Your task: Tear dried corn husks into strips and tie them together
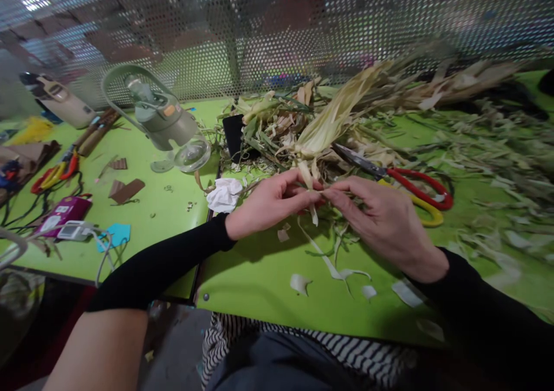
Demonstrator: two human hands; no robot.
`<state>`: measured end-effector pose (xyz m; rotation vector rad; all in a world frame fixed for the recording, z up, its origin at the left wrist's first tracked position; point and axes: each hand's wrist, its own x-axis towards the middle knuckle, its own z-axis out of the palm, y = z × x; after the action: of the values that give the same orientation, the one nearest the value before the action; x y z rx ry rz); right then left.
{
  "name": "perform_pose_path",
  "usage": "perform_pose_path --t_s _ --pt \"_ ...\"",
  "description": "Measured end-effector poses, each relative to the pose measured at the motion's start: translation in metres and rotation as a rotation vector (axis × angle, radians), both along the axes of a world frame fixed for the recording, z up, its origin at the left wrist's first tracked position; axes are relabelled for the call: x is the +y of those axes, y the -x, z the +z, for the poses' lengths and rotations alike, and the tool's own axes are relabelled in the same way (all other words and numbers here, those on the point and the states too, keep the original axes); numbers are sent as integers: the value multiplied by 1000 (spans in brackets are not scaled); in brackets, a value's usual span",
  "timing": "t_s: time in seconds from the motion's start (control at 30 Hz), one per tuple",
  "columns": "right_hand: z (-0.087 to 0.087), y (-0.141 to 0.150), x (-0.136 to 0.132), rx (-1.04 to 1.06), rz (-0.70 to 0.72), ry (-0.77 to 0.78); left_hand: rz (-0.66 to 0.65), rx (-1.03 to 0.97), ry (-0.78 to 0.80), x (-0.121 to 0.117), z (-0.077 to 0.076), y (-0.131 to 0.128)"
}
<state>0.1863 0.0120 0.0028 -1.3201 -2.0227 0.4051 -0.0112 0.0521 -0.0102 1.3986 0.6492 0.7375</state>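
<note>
Between my two hands is a pale strip of corn husk (306, 175), its lower end hanging below my fingers. My left hand (277, 200) pinches it between thumb and fingers. Just to the right, my right hand (383, 220) has thumb and forefinger pressed together at the strip, the fingertips of both hands almost meeting. Behind them a bundle of yellowish husks (337, 116) lies on a heap of dry husk pieces. Beside my right hand rest scissors with red and yellow handles (419, 189). Thin husk shreds (333, 270) lie on the green table under my hands.
A crumpled white tissue (224, 194) lies left of my left hand, with a black phone (234, 137) behind it. A green bottle (160, 116), a purple box (64, 215) and more scissors (56, 174) are farther left. A perforated metal screen (182, 44) stands along the back.
</note>
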Motion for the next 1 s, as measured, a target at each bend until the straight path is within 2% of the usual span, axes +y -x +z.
perform_pose_path --t_s 0.13,0.27,0.4,0.5,0.6,0.7,0.8,1.0 --pt "5 2 -5 33 41 49 4 87 -100 -2 1 1" --pt "11 2 -7 97 -8 99 2 94 -120 -5 7 2" --pt "9 0 -1 245 -50 241 37 52 32 -4 7 0" --pt "3 -1 4 323 -49 319 88 -64 197 -4 6 -3" --pt "-2 0 6 196 -34 325 102 -117 196 -5 7 -3" --pt "-5 2 3 127 -3 292 105 -52 91 -7 8 -2" --pt "-5 4 0 117 60 259 107 -1 52 -6 5 -2" --pt "0 6 -5 73 175 227 75 -25 103 -1 -2 -4"
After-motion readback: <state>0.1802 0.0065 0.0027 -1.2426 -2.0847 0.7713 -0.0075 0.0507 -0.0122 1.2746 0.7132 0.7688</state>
